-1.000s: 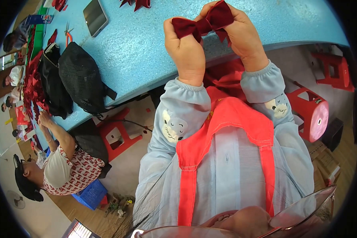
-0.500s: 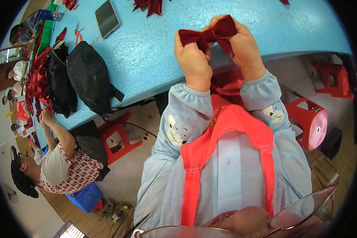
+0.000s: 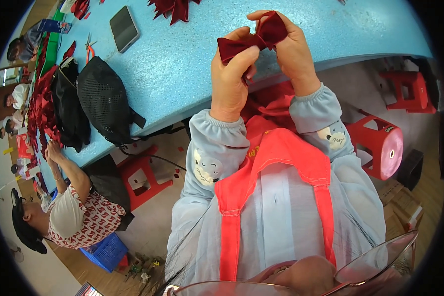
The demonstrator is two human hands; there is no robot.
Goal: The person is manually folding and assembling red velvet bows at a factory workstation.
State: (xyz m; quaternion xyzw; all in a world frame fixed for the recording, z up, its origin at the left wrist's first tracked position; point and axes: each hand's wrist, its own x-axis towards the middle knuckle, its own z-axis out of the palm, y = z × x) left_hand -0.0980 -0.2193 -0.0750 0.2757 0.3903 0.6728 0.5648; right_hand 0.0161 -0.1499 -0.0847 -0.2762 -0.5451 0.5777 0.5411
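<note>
A dark red velvet bow (image 3: 272,30) is held up between my two hands, over the near edge of the blue table (image 3: 182,64). My left hand (image 3: 232,74) pinches its left loop, the thumb lying across the front near the knot. On the other side, my right hand (image 3: 297,54) grips the right loop from behind and below, its fingers partly hidden by the fabric. Farther off on the tabletop lies a cluster of dark red ribbon pieces (image 3: 175,9), apart from both hands.
Left on the table are a phone (image 3: 124,28), orange-handled pliers (image 3: 90,52), two black bags (image 3: 103,98) and a heap of red ribbon (image 3: 42,103). A co-worker (image 3: 79,212) sits at the left. Red stools (image 3: 380,143) stand below the table at the right.
The bow has been tilted, its right loop now higher. My left thumb has come round onto the front of it, and my right fingers have shifted on their loop.
</note>
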